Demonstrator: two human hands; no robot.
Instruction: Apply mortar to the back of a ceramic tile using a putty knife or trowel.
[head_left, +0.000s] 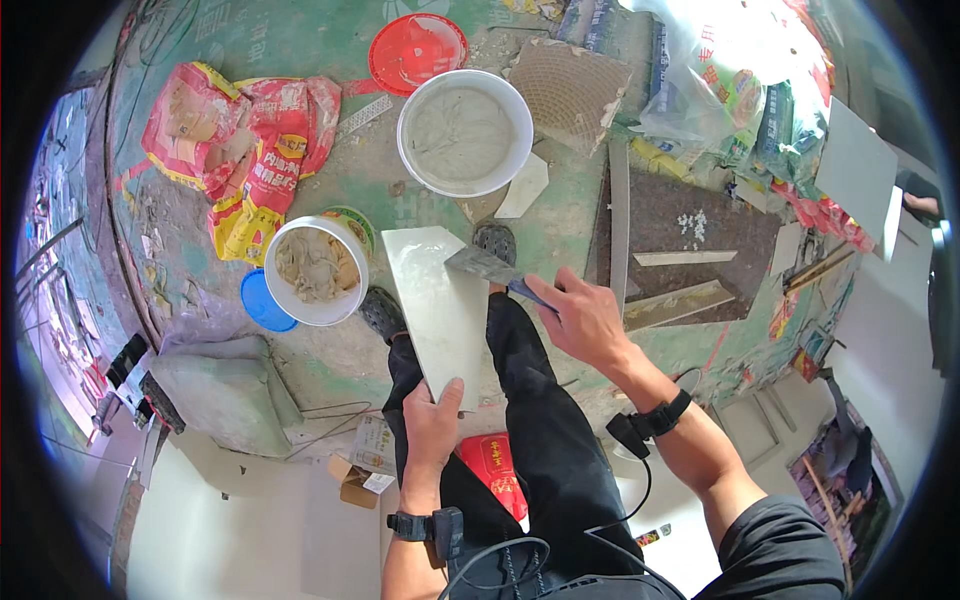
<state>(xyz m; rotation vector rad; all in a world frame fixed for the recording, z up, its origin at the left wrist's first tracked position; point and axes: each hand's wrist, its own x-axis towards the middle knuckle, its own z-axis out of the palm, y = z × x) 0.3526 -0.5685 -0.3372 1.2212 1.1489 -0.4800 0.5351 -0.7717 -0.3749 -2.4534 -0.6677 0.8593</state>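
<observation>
My left hand (432, 425) grips the near end of a long, glossy off-white tile piece (435, 320), its thumb on top. The tile tilts away from me above the floor, between my legs, and its far end is cut to an angled point. In my right hand (585, 320) is a putty knife (485, 266) with a dark handle. Its smeared grey blade lies over the tile's right edge near the far end; whether it presses on the surface I cannot tell. A white bucket (468, 189) of smooth grey paste stands beyond the tile.
Left of the tile stands a smaller white bucket (325, 321) with lumpy contents, beside a blue lid (262, 302). A red lid (400, 60), a torn red-yellow bag (265, 165) and a tile offcut (524, 188) lie farther off. At right, a dark board (680, 215) bears pale strips (685, 257).
</observation>
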